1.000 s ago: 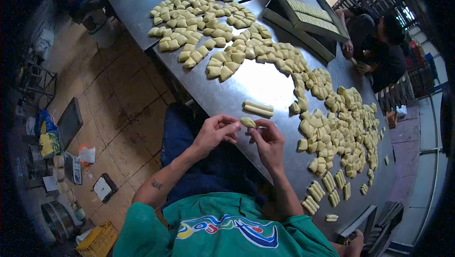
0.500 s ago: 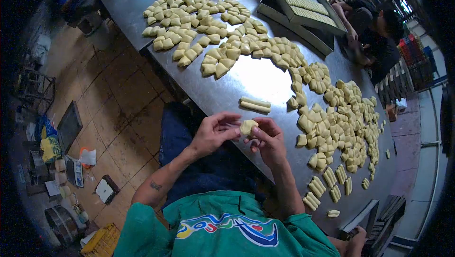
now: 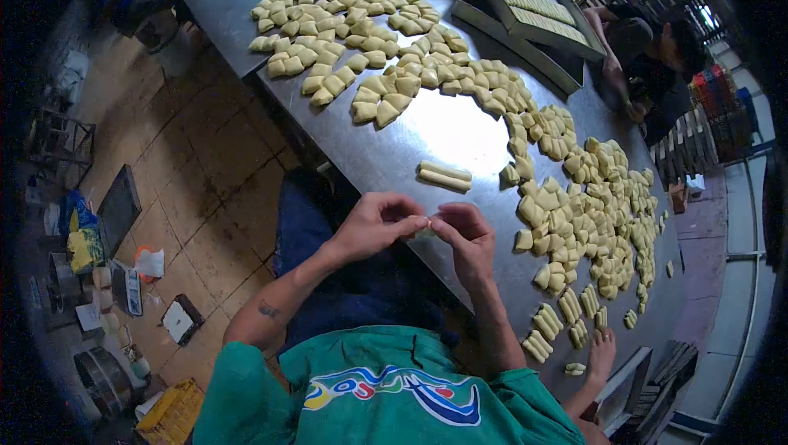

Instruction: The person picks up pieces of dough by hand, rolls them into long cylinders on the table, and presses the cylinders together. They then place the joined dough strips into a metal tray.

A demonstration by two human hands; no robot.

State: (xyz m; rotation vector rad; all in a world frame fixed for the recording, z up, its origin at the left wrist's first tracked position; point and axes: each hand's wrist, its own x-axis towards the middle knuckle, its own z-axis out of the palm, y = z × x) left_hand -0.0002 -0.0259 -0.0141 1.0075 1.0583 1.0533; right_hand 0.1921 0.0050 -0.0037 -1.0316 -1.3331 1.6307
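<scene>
My left hand and my right hand meet just off the table's near edge, pinching one small piece of pale dough between thumbs and fingers. Most of that piece is hidden by my fingertips. Just beyond them on the metal table, two dough rolls lie side by side. Many cut dough pieces spread over the table to the right, and more dough pieces cover its far left part.
Two stacked metal trays stand at the back, the upper one holding rows of dough rolls. A co-worker sits beyond them. Another person's hand reaches in at lower right, near short dough rolls. A yellow crate is on the floor.
My fingers have closed over the dough piece, which showed broadly before. The other person's hand at lower right has moved up onto the table by the short rolls.
</scene>
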